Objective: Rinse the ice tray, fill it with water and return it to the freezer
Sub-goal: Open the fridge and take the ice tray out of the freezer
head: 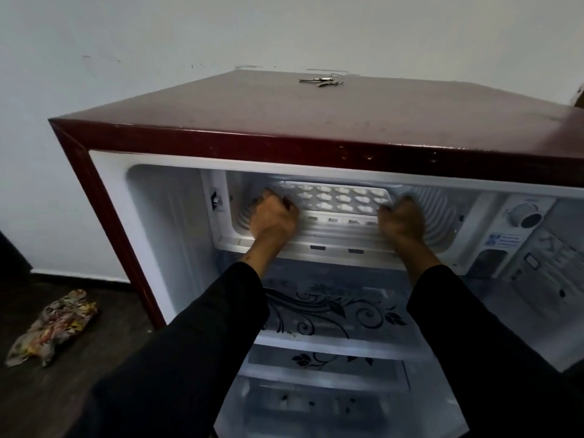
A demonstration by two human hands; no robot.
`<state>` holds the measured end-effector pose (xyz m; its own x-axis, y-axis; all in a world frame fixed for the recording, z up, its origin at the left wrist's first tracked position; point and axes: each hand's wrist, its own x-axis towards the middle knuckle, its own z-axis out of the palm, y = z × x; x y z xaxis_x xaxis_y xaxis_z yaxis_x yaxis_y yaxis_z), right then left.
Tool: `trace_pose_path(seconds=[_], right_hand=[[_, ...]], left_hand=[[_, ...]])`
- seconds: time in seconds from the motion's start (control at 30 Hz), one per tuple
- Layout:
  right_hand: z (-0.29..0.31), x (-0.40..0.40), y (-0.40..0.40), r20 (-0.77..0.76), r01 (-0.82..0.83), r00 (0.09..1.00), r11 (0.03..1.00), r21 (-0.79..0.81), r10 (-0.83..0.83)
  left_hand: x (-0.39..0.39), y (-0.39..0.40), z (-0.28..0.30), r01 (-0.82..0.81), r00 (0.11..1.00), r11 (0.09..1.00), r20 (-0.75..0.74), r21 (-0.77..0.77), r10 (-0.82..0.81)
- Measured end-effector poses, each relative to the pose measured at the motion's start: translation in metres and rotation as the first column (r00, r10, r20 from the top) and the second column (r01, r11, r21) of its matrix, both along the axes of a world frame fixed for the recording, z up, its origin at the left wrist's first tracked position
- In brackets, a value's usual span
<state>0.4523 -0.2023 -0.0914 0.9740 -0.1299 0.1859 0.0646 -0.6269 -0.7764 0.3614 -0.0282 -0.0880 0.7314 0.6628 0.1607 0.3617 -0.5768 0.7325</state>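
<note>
One crumpled floral cloth [52, 327] lies on the dark floor at 8 o'clock. The fridge [284, 134] has a glossy maroon shell, with one bunch of metal keys [322, 80] on its top at 12 o'clock. Inside the ribbed white freezer [442, 213], one white plastic tray [341, 199] with rounded cells sits flat at the centre. The left hand [274, 216] curls closed on its left end, the right hand [401, 218] on its right end. One round dial [524, 216] sits at 3 o'clock.
</note>
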Motion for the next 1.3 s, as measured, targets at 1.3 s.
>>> trace_pose_path(seconds=[1.3], right_hand=[[0.004,-0.533,-0.234,-0.135,0.565,0.791,0.626,0.538,-0.597]], left_hand=[[-0.401,-0.226,0.002,0.304,0.953,0.428,0.27,-0.851,-0.14]])
